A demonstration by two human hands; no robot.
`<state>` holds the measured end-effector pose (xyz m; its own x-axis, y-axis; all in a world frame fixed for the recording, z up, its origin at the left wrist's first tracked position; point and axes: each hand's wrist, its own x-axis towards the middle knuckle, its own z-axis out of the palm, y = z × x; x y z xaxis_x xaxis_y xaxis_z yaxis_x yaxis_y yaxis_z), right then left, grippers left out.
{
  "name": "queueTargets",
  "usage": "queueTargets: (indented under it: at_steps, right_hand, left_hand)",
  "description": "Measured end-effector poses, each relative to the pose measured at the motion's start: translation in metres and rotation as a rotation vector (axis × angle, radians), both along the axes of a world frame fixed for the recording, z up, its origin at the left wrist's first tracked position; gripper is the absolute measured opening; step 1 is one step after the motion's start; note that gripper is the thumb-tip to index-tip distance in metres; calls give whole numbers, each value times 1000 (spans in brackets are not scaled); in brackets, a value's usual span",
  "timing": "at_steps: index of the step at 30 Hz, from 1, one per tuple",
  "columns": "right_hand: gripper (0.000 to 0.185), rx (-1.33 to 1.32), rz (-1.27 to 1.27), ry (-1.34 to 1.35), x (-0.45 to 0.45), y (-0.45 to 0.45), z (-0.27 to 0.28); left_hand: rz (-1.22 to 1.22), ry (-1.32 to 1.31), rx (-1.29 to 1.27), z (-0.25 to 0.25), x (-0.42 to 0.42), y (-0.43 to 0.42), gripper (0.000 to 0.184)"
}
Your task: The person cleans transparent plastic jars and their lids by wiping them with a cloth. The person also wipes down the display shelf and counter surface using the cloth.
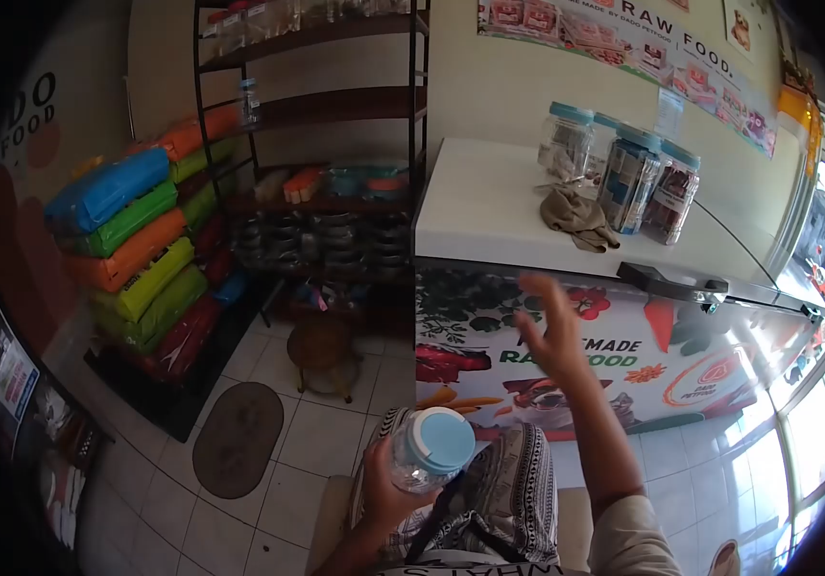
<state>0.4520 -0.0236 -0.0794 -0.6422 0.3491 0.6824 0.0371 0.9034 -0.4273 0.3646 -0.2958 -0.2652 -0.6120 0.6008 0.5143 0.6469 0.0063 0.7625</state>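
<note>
A clear jar with a light blue lid (445, 440) is upright over the person's lap, with my left hand (389, 488) wrapped round its left side. My right hand (551, 329) is raised in front of the printed freezer front, fingers apart and holding nothing. Above and behind it, a crumpled brownish cloth (575, 217) lies on the white freezer top (479, 206). Beside the cloth stand several blue-lidded jars (632, 178), some with packets inside.
A black handle (671, 283) juts from the freezer's front edge. A wooden stool (322, 346) and a dark oval mat (239, 440) are on the tiled floor. Shelves (335, 105) stand at the back, beside stacked colourful bags (143, 240).
</note>
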Motion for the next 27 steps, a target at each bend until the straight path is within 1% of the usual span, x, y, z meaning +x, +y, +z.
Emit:
queueTargets:
  at_steps: [1,2,3,4,5,6,7,8,9,11,12,14,15,17,18,20,24,26,27]
  right_hand:
    - [61,-316,245,-220,15,-37,-28]
    - [75,-93,320,-320,28,-63,-64]
    - [97,-145,337,-552,39,-82,-102]
    - [100,-193,221,-497,45,-94,-116]
    - [103,-239,108,-443,50,-102,-124]
    - [103,-246,108,-449,57,-104,-141]
    - [103,-322,103,-402,65,-103,-159]
    - [104,-400,95,-354,72,-99,-170]
    - [104,-417,92,-355,78,-94,-177]
    - [103,-541,21,-353,90,-81,-185]
    - [103,-546,24,-359,97,-73,-182]
    - [107,-800,55,-171,102,-57,-172]
    - [107,-797,62,-180,101,-57,-175]
    - [97,-951,123,26,99,-60,-185]
    - [100,-1047,129,-27,96,-70,-174]
    - [100,-1068,117,-15,94,-72,-185]
    - [104,-1103,99,-19,104,-77,-198]
    - [103,-1077,114,-5,107,-82,-195]
    - [101,-1056,126,3,109,-86,-194]
  left_hand:
    - [-2,-12,-11,2,1,6,104]
    - [23,115,-67,3,1,11,105]
    - [48,248,-117,2,-2,14,105]
    - [31,310,-167,-4,-6,16,101]
    - [35,306,-166,-9,-9,18,101]
    - [-72,335,-248,-15,-9,17,97]
    - [-186,364,-335,-19,-10,15,94]
    - [-194,363,-358,-14,-5,14,93]
    - [-203,360,-372,-18,-11,15,93]
    - [-375,461,-273,-28,-26,20,97]
    - [-373,454,-278,-24,-31,20,97]
    - [-415,-45,-154,-18,-41,20,108]
    - [-405,-50,-151,-29,-43,23,108]
    - [-716,-308,214,-63,-41,27,122]
    - [-707,-312,214,-70,-34,24,122]
    - [-631,-530,366,-81,-21,21,125]
    - [-618,-551,313,-92,-11,24,119]
    - [-629,-546,423,-92,-3,24,111]
    - [-632,-552,418,-94,-6,24,111]
